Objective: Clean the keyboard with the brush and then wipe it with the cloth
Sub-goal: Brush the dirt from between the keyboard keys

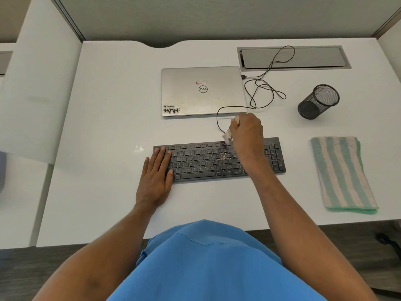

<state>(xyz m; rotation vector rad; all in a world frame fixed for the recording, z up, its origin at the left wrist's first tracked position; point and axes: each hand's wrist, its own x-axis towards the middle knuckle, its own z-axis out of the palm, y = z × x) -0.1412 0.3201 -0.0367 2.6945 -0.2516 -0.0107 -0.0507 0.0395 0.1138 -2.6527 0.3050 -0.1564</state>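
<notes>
The black keyboard (208, 161) lay mid-desk (104, 131), with bare surface open to its left and front, a laptop (201, 90) behind and a striped cloth (342, 172) well to the right. Crumbs speckled its right half. My left hand (156, 177) lay flat on the left keys, fingers straight; my right hand (247, 135) gripped the brush (227, 135) at the top row.

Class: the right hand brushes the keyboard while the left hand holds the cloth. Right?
Not quite. In the head view the left hand rests flat on the keyboard; the cloth lies apart on the desk. The right hand does hold the brush.
</notes>
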